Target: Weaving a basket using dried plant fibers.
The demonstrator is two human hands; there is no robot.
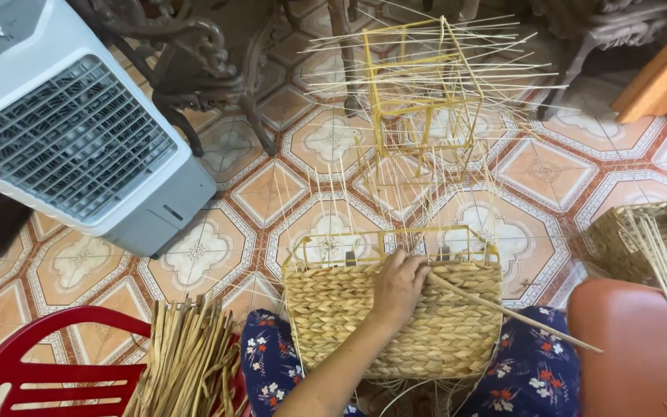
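Basket: a half-woven basket [395, 324] is seen at the six o'clock part of the view, resting on the lap over a dark floral garment [538, 371]. Its wall is plaited from tan, rope-like strands in tight rows; a yellow wire rim stands bare above the weave, and thin pale stakes rise from it toward twelve o'clock.
Left hand: one hand [399, 286] is laid on the basket's upper edge, fingers curled and pressed against the weave; it is taken as the left, though this cannot be told surely. A long pale strand [511, 313] runs from under the fingers toward four o'clock.
Right hand: not seen.
Frames: one second yellow wire frame [426, 93], bristling with stakes, stands on the tiled floor [272, 193] at twelve o'clock.
Cooler: one grey air cooler [71, 123] is set at ten o'clock.
Chair: one red plastic chair [40, 363] at eight o'clock bears one bundle of dried stalks [187, 363].
Finished basket: one woven basket [650, 235] lies at three o'clock.
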